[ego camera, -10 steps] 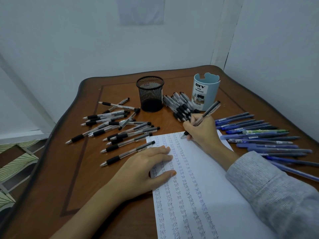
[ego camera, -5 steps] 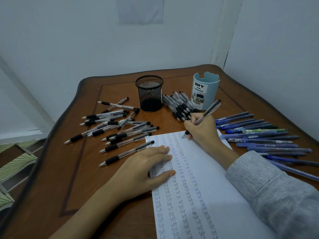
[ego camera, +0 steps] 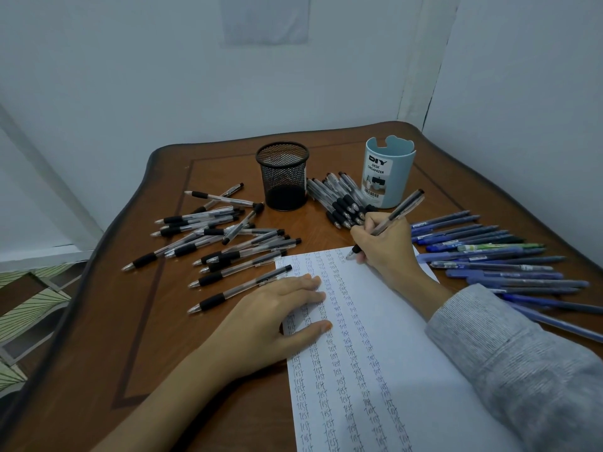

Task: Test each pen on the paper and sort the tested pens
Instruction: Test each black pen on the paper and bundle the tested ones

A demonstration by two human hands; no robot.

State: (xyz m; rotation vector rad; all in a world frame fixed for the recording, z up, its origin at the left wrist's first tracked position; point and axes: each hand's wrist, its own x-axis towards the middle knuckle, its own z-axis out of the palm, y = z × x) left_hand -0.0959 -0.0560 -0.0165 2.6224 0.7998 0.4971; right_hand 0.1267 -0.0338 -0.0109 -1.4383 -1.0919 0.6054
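- Head view: I see the right hand gripping a clear pen, its tip at the far edge of the paper.
- The left hand lies flat with straight fingers, pressing the paper's left edge.
- Black pens are scattered on the left side of the desk. Blue pens lie along its right edge.
- A mesh cup and a blue organizer stand near the far edge.

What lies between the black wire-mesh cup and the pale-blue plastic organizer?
A bunch of clear black-gripped pens lies there on the wooden table, head view.
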